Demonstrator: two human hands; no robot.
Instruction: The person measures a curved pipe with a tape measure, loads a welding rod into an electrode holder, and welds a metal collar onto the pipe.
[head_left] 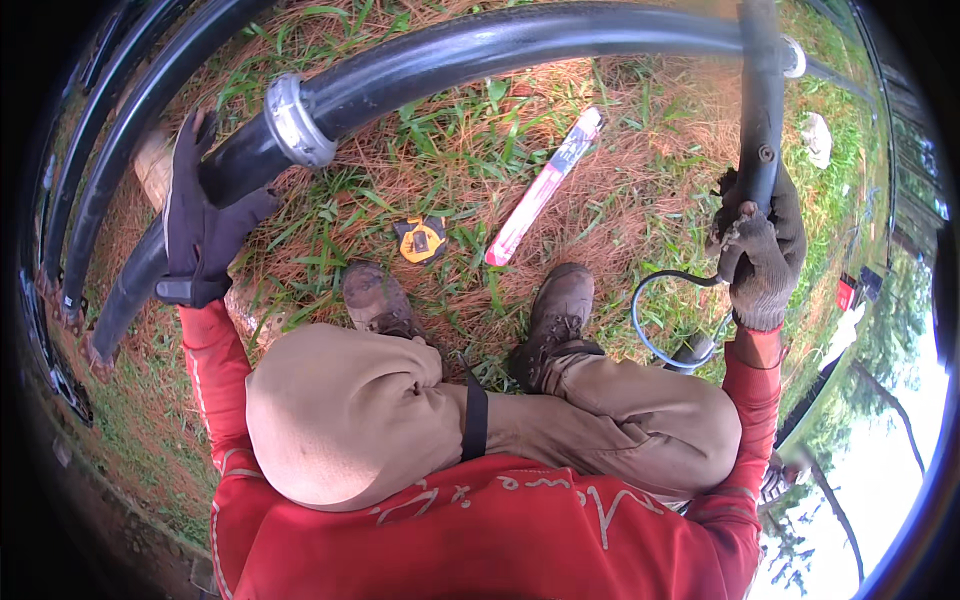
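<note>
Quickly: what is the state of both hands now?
Left hand: open, at the end of the curved black pipe.
Right hand: closed around the dark tube.

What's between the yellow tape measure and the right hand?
The head view shows a long pink packet beside the tape measure, then grassy ground and a looped cord near the right hand.

Dry reddish-brown pine needles (640, 185) carpet the ground, mixed with tufts of green narrow-bladed grass (845, 195). At the right edge, tall green leafy trees (895, 310) and a thin dark trunk (840, 517) stand against glaring white sky (885, 490). Daylight falls brightest on that side; the lower left is dim.
</note>
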